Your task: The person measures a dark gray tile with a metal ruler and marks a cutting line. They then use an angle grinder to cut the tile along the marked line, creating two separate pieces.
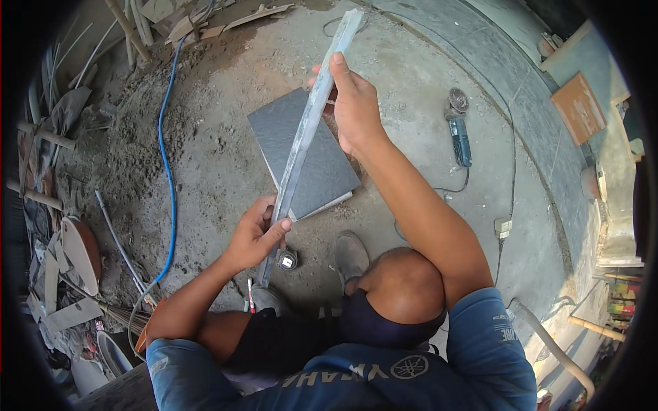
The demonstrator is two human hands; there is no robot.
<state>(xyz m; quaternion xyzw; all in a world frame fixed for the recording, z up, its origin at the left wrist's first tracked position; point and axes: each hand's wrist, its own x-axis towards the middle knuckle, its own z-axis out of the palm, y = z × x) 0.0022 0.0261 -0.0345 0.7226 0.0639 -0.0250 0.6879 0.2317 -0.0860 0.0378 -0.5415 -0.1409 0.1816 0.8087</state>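
Observation:
A long, straight metal bar (310,127), grey and smeared with pale residue, slants across the middle, its far end up and to the right. My right hand (355,106) grips it near that far end, thumb on top. Lower down, my left hand (257,235) is closed round the bar near my feet. Beneath the bar a dark grey square tile (322,161) lies on the ground, apparently on another piece with a pale edge. A small black tape measure (287,259) sits beside my left hand. Near my left shoe stands a red and white pen-like stick (251,296).
An angle grinder (459,130) lies to the right, its cord trailing to a plug connector (503,228). On the left a blue hose (164,137) curves over rough ground. Scrap and a round pan (80,255) crowd the far left. A brown tile (579,107) leans at the right.

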